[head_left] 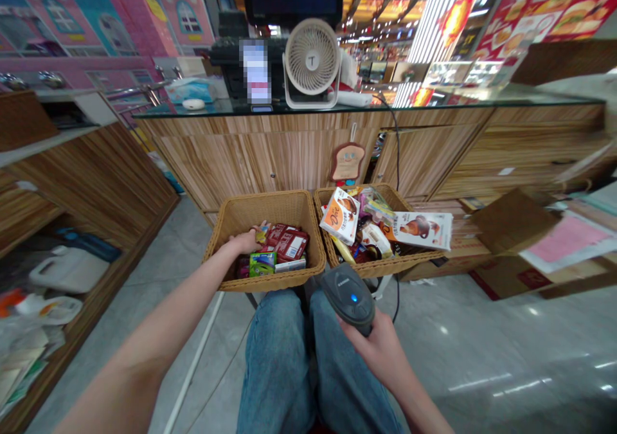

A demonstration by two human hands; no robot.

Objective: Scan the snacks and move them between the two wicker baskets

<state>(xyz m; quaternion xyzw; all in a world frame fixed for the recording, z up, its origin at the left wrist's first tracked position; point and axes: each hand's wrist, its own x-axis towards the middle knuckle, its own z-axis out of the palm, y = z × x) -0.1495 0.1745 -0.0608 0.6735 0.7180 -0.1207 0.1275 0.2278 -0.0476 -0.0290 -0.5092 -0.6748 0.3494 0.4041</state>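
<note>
Work looks partway along, since both baskets hold packaged goods, though how much is left cannot be told. The left hand (247,241) is inside the left tan woven basket (270,204), fingers at a small yellow packet (261,234) beside dark-red printed boxes (292,245), whether pinching it unclear; the right hand (378,339) has its fingers wrapped around a dark grey handheld scanner (347,296), near the right tan woven basket (385,267).
</note>
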